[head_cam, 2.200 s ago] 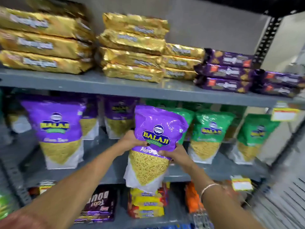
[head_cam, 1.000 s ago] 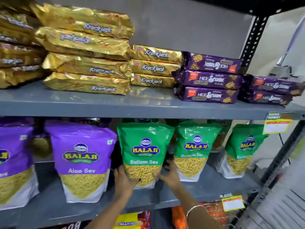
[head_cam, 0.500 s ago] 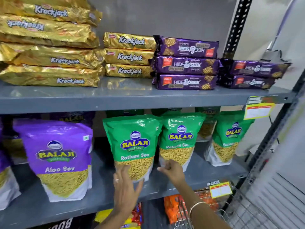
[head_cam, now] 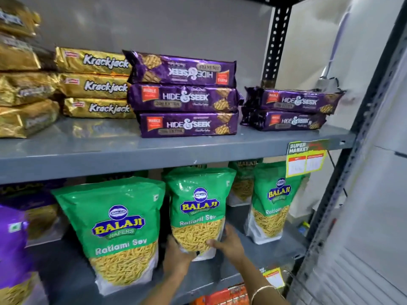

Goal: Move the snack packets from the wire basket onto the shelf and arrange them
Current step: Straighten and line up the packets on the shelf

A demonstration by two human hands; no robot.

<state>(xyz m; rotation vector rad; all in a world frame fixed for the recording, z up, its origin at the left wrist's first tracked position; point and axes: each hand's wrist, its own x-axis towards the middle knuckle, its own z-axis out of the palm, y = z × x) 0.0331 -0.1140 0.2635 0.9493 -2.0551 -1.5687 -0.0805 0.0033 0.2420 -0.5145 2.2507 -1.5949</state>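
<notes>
**Two hands hold a green snack bag on the shelf**

On the far left a purple bag [head_cam: 12, 245] stands at the edge of the lower shelf [head_cam: 72, 280]. Next to it stands a big green Ratlami Sev bag [head_cam: 116, 232]. Then comes the middle green bag [head_cam: 197, 208], standing up on the same shelf. The left hand [head_cam: 176, 258] grips its bottom left corner. The right hand [head_cam: 229, 243] grips its bottom right side, thumb across the front. Both hands are closed on this bag. Further right stands one more green bag [head_cam: 273, 203], apart from the hands. Above, the top shelf [head_cam: 154, 150] carries gold Krackjack packs [head_cam: 97, 84] on the left and purple Hide & Seek packs [head_cam: 185, 95] on the right. The wire basket is not seen clearly.
</notes>
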